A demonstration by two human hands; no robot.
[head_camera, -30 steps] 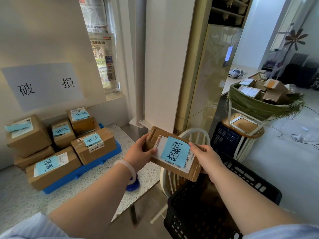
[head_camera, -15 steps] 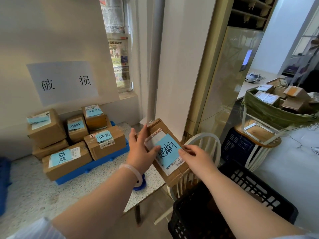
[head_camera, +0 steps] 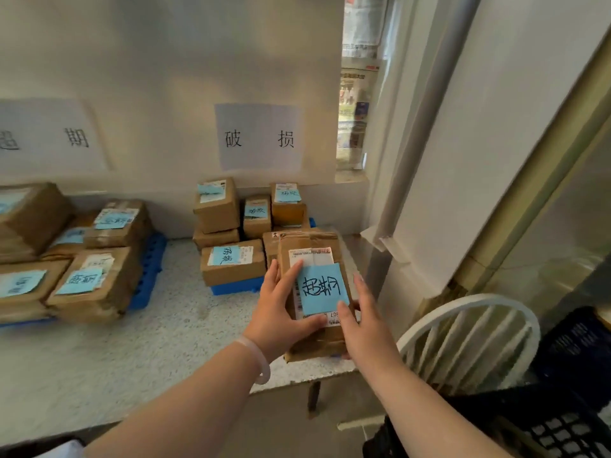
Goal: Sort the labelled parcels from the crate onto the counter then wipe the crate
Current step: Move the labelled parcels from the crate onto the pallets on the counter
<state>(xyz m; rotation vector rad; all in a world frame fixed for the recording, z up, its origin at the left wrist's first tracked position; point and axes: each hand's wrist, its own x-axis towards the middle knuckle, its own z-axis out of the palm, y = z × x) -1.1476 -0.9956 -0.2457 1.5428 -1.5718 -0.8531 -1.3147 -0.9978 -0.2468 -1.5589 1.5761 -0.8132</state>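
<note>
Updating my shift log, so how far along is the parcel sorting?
Done: labelled parcels sit in a left pile and a right pile on the counter. In hand: left hand and right hand hold a blue-noted parcel at the counter edge. Left: setting it down, checking the black crate (inside hidden), wiping it.

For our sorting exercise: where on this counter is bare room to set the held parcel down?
Bare counter lies between the left pile and the right pile, and along the front edge. Both blue pallets are crowded; the parcel hides the right corner.
</note>
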